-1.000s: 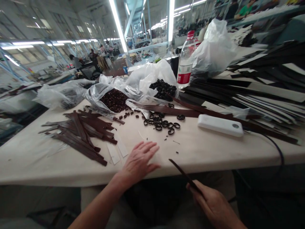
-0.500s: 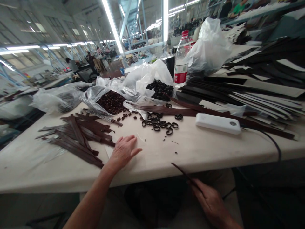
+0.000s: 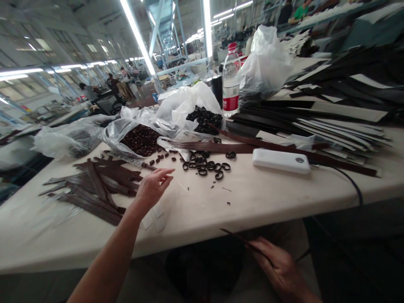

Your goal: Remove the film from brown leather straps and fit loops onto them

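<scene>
My left hand [image 3: 153, 184] is over the table with fingers stretched out and nothing visible in them. It is nearest to a few small brown pieces [image 3: 174, 159] and the pile of brown strips [image 3: 94, 189] on its left. Below the wrist lie small whitish squares [image 3: 154, 219]. Several dark loops [image 3: 217, 167] rest to the right of that hand. In front of the table edge, low on the right, my right hand [image 3: 279, 265] is closed around a thin dark brown strip [image 3: 240, 237], whose tip points toward the left.
Behind the loops stand plastic bags with small brown pieces [image 3: 140, 141] and black loops [image 3: 203, 120]. A bottle with a red cap [image 3: 231, 80] is at the back. To the right are a white corded device [image 3: 280, 161], a long brown strip [image 3: 344, 164] and stacked black strips [image 3: 277, 122].
My left hand has risen from the table surface and moved forward and slightly left, uncovering the whitish squares. My right hand keeps the strip, its tip a little lower. The whole view has shifted slightly.
</scene>
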{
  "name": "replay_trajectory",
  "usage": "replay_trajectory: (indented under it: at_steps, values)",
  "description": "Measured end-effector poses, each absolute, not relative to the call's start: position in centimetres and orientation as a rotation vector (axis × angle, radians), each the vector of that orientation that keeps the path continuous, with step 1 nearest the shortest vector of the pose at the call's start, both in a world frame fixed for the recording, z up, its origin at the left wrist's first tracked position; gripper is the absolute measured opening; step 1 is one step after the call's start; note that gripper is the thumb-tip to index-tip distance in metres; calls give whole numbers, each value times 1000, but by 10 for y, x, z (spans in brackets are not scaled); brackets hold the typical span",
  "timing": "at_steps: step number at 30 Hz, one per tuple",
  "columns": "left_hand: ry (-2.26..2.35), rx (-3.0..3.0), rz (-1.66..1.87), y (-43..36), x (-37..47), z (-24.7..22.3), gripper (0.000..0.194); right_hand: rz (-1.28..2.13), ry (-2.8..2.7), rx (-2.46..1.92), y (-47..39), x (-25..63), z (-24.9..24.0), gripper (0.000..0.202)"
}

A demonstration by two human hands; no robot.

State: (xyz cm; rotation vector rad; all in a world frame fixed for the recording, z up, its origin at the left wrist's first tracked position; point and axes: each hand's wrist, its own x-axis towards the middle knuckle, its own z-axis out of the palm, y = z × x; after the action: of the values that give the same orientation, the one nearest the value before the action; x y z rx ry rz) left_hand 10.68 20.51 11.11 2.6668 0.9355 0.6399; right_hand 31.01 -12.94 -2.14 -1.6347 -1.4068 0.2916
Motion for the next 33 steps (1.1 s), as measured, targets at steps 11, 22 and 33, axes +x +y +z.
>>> replay_trajectory:
  at_steps: [11,22,33]
  values:
    - [714,2762,510,188,163,114,16,532,-1322,-1637,-134,306,-5,38]
    - [710,2666,570,155,150,112,14,346,-1488,-1767,-141,321,-57,33]
    - [1296,2539,758,128,-18,79,23,508,-1408,-1814,-135,324,-48,39]
